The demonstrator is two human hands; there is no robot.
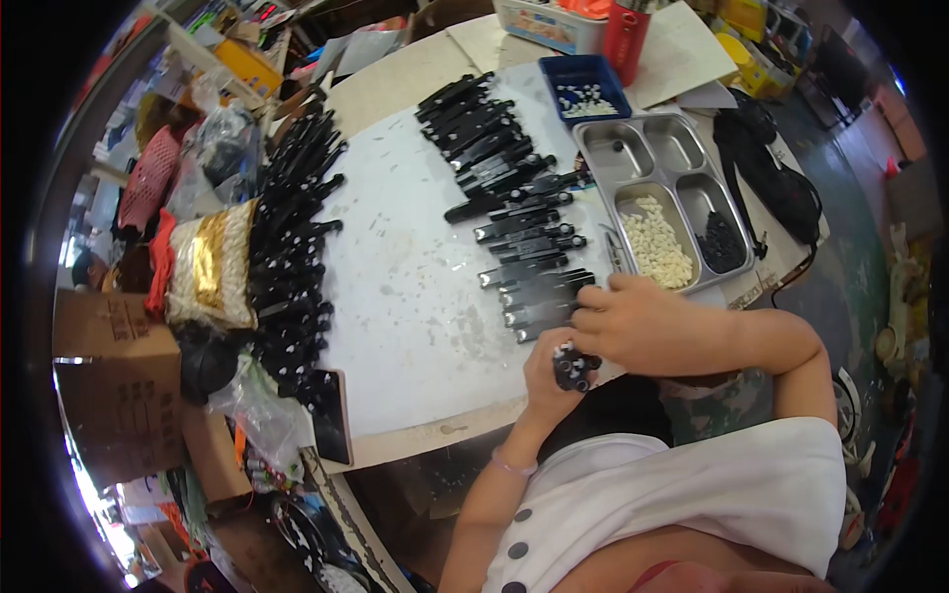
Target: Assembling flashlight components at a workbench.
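My left hand (546,381) grips a small black plastic part (574,370) with white bits on it, just off the near edge of the white work table (415,287). My right hand (643,321) lies right above it, fingers curled down onto the same part. Beside both hands runs a row of long black plastic pieces (514,208) laid side by side up the table. A metal compartment tray (664,193) stands to the right, one section holding small white parts (657,242), another small black parts (722,242).
A second long row of black pieces (297,247) lines the table's left side. A bag of white and gold items (210,262), cardboard boxes (109,381) and plastic bags crowd the left. A blue tray (585,87), a red bottle (626,35) and a black bag (776,178) sit farther back.
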